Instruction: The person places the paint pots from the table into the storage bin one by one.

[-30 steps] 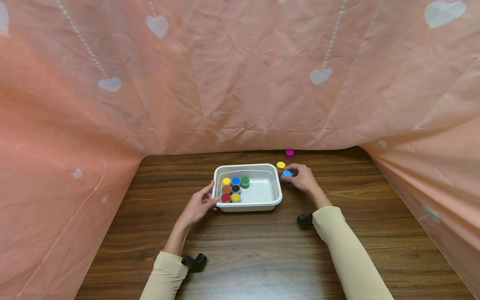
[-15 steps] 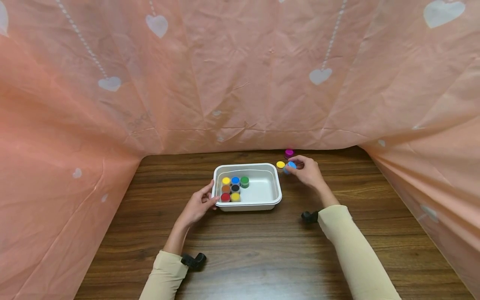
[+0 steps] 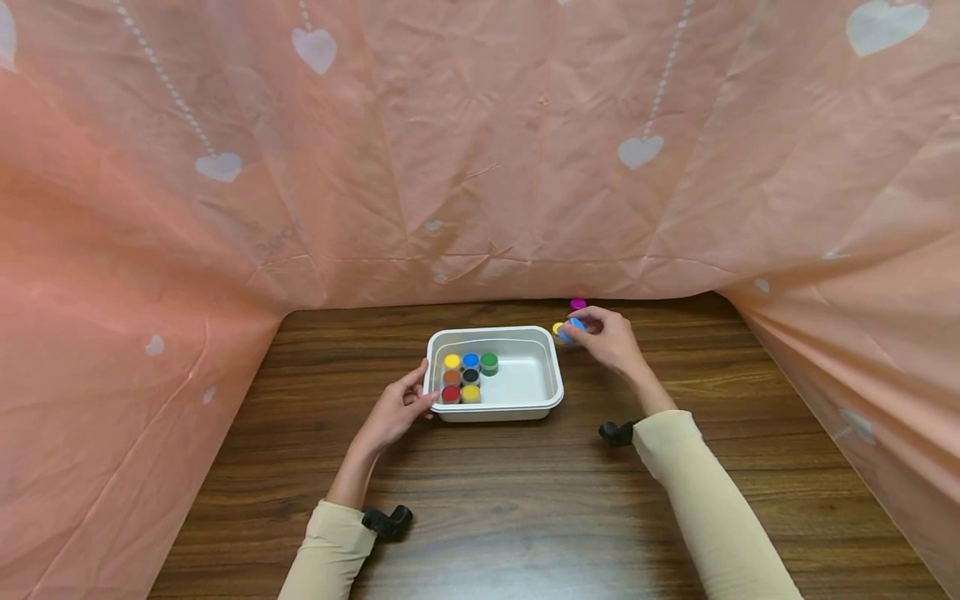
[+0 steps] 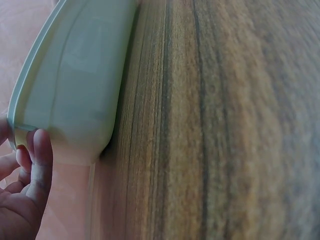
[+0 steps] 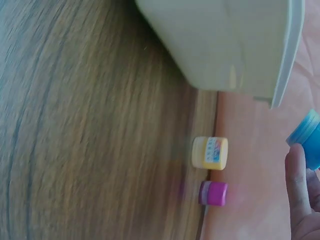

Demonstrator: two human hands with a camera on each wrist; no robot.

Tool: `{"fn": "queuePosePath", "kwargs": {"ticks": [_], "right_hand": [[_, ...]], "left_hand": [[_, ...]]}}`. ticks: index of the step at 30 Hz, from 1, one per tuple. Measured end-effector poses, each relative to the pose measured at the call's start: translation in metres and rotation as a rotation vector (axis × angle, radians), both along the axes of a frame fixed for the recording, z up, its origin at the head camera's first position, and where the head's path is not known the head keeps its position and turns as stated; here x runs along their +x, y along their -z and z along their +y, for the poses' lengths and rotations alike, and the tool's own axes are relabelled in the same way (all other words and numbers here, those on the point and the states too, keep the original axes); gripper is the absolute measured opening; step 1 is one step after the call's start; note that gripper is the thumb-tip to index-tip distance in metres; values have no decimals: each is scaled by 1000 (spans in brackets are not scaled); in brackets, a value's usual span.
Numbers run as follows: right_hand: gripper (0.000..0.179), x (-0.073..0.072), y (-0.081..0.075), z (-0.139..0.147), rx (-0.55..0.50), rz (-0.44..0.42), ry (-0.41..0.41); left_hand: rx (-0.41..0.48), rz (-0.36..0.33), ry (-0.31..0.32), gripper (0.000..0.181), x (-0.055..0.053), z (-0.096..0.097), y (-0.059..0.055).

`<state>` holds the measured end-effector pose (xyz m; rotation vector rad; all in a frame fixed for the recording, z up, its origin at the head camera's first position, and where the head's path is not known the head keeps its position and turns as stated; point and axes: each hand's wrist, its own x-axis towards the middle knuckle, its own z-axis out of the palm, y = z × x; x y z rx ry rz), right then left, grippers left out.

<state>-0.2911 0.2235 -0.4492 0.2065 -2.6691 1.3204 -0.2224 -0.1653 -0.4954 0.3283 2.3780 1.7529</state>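
My left hand (image 3: pixel 393 412) grips the left end of the white plastic tray (image 3: pixel 495 414). In the left wrist view, fingers (image 4: pixel 42 155) curl at the tray's rim. My right hand (image 3: pixel 611 340) pinches a small blue-lidded paint pot (image 3: pixel 573 329) between thumb and fingertips. That pot is held above the table, tilted, off the tray's back right corner. Inside the tray, several similar pots stand close together on the left, among them a green one (image 3: pixel 489 363), a black one (image 3: pixel 470 377) and a red one (image 3: pixel 450 393).
A yellow pot (image 5: pixel 210 152) and a magenta pot (image 5: pixel 214 193) stand on the wooden table (image 3: pixel 487 483) behind the tray's right end. The right hand partly covers both in the head view. A pink curtain (image 3: pixel 480 208) hangs along the back and sides.
The right hand carried the blue-lidded pot away from the tray's right side, backward and rightward, then slightly left again. The left hand and the tray stay where they were.
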Motion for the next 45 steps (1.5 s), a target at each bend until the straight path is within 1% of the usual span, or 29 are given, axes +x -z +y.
{"fn": "queuePosePath", "kwargs": {"ticks": [5, 11, 15, 22, 27, 35, 45], "right_hand": [[39, 2, -5, -9, -31, -18, -17], [39, 3, -9, -19, -98, -53, -62], [39, 4, -11, -25, -130, -66, -74], [36, 5, -13, -35, -229, -114, -120], [35, 5, -13, -40, -208, -101, -140], [39, 6, -14, -48, -199, -85, -194], [42, 7, -13, -55, -196, -59, -241]], "left_hand": [[6, -9, 3, 66, 1, 0, 0], [17, -4, 10, 67, 1, -1, 0], [21, 0, 10, 68, 1, -1, 1], [18, 1, 12, 67, 2, -1, 0], [13, 1, 11, 67, 2, -2, 1], [9, -4, -5, 67, 1, -2, 1], [16, -1, 12, 67, -1, -1, 1]]}}
